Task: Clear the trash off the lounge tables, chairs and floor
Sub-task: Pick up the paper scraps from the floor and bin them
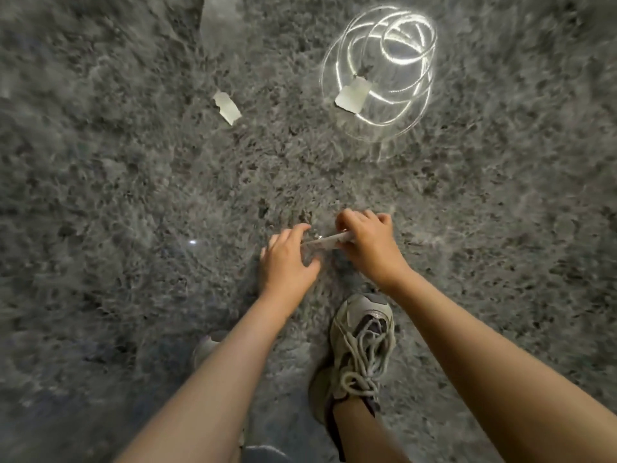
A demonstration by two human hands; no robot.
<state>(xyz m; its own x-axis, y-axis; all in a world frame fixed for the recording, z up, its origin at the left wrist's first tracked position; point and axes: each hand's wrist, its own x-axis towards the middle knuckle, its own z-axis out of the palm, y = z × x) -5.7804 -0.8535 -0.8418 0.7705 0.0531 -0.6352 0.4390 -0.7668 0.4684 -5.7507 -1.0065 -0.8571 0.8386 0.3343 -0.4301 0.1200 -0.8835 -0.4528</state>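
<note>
Our right hand (367,245) has its grip closed over one end of a thin pale strip (322,242), held low over the grey shag carpet (133,195). The strip runs leftward to our left hand (287,259), whose grip is open, with fingers loosely spread and the strip's free end just beside the forefinger. We cannot tell whether they touch.

Farther out lie two torn paper scraps. One (227,106) is ahead and to the left. The other (353,96) is ahead and to the right, inside a tangle of bright rings (384,71) that may be a cord or a reflection. The scraps are well apart, with bare carpet between them and our hands.

A laced shoe (362,342) stands just behind the right wrist. A second shoe (203,350) shows partly beside the left forearm. Open carpet spreads to both side edges.
</note>
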